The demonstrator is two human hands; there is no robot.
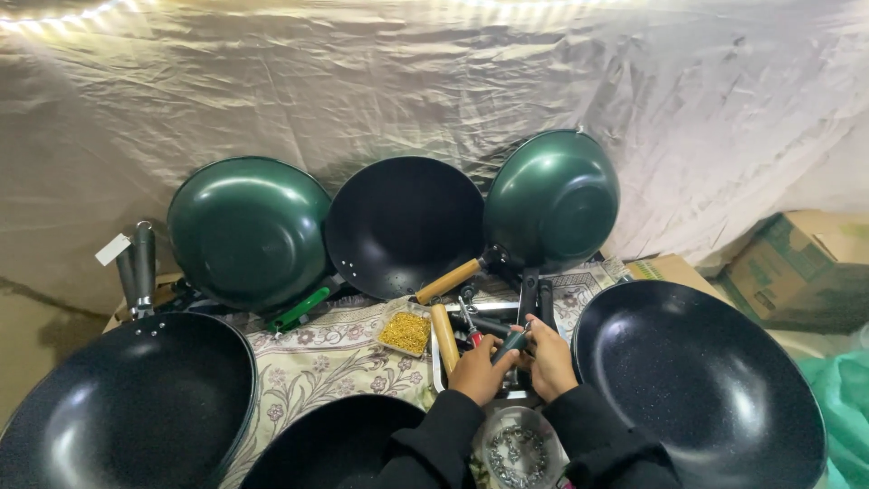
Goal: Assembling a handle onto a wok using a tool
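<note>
A single camera worn on the person's head looks forward and steeply down, close above the hands, whose sleeves enter at the bottom edge. It faces a draped sheet (434, 81) that fills the upper half, with pans leaning against it. The frame reaches a cardboard box (801, 263) at far right.
</note>
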